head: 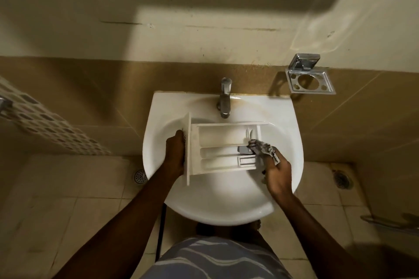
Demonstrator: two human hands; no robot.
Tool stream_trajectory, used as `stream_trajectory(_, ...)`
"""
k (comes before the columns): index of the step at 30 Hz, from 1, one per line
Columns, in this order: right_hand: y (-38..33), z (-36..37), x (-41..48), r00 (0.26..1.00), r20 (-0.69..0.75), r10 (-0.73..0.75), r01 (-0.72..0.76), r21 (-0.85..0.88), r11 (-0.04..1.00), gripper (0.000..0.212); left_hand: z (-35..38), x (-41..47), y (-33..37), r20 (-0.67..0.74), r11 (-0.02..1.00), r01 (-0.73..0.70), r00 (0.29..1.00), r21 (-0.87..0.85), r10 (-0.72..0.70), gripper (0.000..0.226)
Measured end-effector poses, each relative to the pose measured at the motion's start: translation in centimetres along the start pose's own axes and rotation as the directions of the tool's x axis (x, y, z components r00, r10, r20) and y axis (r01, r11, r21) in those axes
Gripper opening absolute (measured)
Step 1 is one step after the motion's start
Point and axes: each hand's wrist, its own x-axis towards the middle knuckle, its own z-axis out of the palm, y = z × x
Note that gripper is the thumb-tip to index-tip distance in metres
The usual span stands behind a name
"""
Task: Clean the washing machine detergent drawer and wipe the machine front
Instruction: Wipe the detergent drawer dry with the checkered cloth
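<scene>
A: Light? 
B: Dim, warm; a bright patch crosses the wall [204, 36], shadows above and at the sides.
A: Sharpness? 
B: Soft throughout; wide-angle bending at the edges.

My only view comes from the head camera, worn high and tipped steeply down — I look almost straight onto the sink [288, 142], with the tap [225, 97] and wall at the frame's top. It sits close: both forearms rise from the bottom edge, torso just below. The wide lens bends the floor tiles [68, 215] at the sides — no second view overlaps.
</scene>
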Motion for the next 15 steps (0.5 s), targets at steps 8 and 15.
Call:
stream_trajectory(8, -8.1, 4.4, 1.4, 0.973, -0.134, -0.188, 0.203, 0.105, 0.974, 0.022, 1.6, -0.9, 0.6, 0.048, 0.985, -0.116, 0.993, 0.13, 0.111, 0.033)
stream_trajectory(15, -9.5, 4.9, 3.5, 0.919, 0.376, -0.123, 0.353, -0.64, 0.682, 0.036, 2.7, -1.2, 0.1, 0.007, 0.962, -0.217, 0.976, 0.164, 0.219, 0.045)
